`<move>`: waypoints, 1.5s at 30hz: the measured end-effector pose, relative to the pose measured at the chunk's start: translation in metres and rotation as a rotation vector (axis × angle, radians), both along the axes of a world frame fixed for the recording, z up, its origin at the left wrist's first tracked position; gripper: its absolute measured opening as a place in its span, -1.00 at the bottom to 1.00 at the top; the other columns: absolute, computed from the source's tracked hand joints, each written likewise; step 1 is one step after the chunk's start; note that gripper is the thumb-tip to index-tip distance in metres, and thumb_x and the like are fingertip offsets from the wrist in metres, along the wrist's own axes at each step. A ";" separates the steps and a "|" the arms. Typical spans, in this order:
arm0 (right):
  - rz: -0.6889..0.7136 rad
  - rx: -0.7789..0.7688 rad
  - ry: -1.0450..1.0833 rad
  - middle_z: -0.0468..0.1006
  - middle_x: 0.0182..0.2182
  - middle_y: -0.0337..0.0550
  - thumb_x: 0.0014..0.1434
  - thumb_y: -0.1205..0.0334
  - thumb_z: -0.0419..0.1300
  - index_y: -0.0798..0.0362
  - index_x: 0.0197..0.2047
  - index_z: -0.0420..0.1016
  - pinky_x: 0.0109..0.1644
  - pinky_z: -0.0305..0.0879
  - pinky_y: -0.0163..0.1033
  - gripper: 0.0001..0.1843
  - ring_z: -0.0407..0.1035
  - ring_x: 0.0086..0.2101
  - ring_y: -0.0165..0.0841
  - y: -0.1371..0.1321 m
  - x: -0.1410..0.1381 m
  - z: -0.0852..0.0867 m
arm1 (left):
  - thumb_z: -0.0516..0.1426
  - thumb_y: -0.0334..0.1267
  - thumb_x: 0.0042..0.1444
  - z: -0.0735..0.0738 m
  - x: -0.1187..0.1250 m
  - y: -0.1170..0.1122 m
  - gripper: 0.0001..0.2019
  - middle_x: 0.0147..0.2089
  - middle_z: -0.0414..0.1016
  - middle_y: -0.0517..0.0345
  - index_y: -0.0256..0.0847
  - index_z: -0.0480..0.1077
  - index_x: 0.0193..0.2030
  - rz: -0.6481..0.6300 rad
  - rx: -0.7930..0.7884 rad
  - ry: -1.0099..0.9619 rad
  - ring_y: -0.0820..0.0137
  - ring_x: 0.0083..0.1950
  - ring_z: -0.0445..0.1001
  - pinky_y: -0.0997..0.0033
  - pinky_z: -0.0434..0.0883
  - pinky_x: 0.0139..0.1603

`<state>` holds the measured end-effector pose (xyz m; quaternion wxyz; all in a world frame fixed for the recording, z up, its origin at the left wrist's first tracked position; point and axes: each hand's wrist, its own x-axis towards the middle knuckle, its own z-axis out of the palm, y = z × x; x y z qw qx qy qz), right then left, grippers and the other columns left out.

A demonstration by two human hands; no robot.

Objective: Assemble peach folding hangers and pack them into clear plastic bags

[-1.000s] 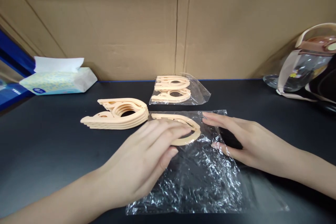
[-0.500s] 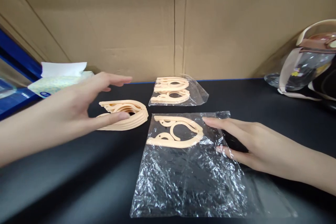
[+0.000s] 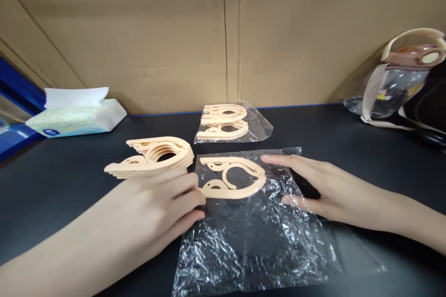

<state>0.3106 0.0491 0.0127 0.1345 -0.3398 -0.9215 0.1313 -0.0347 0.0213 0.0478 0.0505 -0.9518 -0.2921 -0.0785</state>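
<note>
A peach folding hanger (image 3: 249, 191) lies inside a clear plastic bag (image 3: 244, 246) flat in front of me. My left hand (image 3: 163, 209) is at the bag's left edge, fingers curled and drawn together on the plastic beside the hanger's end. On the bag's right side rests my right hand (image 3: 324, 185), its index finger and thumb apart and touching the film. Just beyond my left hand sits a stack of matching folding hangers (image 3: 184, 148), partly covered by that hand. Farther back lies a second bag with hangers (image 3: 226, 123) in it.
A tissue pack (image 3: 80, 118) stands at the back left by a blue frame (image 3: 17, 88). At the right, a clear water bottle (image 3: 397, 86) with a strap leans beside a dark object. Behind the black table (image 3: 146, 125) rises a cardboard wall (image 3: 156, 32).
My left hand has come down and toward me from above the hanger stack to the bag's left edge, its fingers closing. My right hand stays on the bag. The view has shifted slightly.
</note>
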 end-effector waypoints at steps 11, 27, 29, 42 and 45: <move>0.014 -0.152 0.018 0.22 0.50 -0.12 0.45 -0.10 0.11 -0.13 0.55 -0.01 0.45 0.23 0.16 -0.28 0.18 0.42 -0.19 0.000 -0.004 -0.002 | -0.08 -0.24 0.54 -0.008 0.002 0.002 -0.69 -0.05 0.54 0.23 -0.04 0.50 -0.03 0.071 -0.146 -0.014 0.35 -0.09 0.56 0.35 0.41 -0.07; -0.005 -0.148 0.030 0.26 0.47 0.00 0.43 -0.11 0.13 -0.04 0.53 0.05 0.42 0.27 0.22 -0.26 0.22 0.40 -0.12 0.002 -0.004 -0.005 | -0.10 -0.24 0.55 -0.011 0.002 0.002 -0.67 -0.03 0.54 0.21 -0.01 0.50 0.05 0.061 -0.097 -0.013 0.35 -0.09 0.57 0.35 0.46 -0.09; -0.004 -0.139 0.032 0.26 0.47 0.02 0.43 -0.10 0.13 -0.01 0.53 0.06 0.42 0.27 0.23 -0.26 0.22 0.40 -0.11 0.002 -0.005 -0.005 | -0.10 -0.24 0.55 -0.012 0.002 0.001 -0.66 -0.03 0.54 0.21 0.00 0.50 0.08 0.052 -0.087 -0.011 0.35 -0.09 0.57 0.35 0.46 -0.10; 0.018 -0.097 0.033 0.19 0.50 0.02 0.43 -0.10 0.14 -0.01 0.57 -0.03 0.42 0.24 0.26 -0.20 0.17 0.42 -0.09 0.003 -0.003 -0.006 | -0.08 -0.26 0.53 -0.015 0.002 0.003 -0.66 -0.02 0.54 0.22 0.05 0.49 0.16 0.061 -0.122 -0.013 0.34 -0.12 0.57 0.35 0.48 -0.12; -0.001 -0.096 0.101 0.31 0.45 -0.01 0.40 -0.06 0.20 -0.06 0.52 0.05 0.40 0.30 0.17 -0.25 0.26 0.38 -0.14 0.002 -0.004 -0.005 | -0.07 -0.26 0.53 -0.014 0.002 0.003 -0.66 -0.03 0.54 0.23 0.06 0.50 0.17 0.064 -0.132 -0.019 0.35 -0.13 0.56 0.37 0.47 -0.12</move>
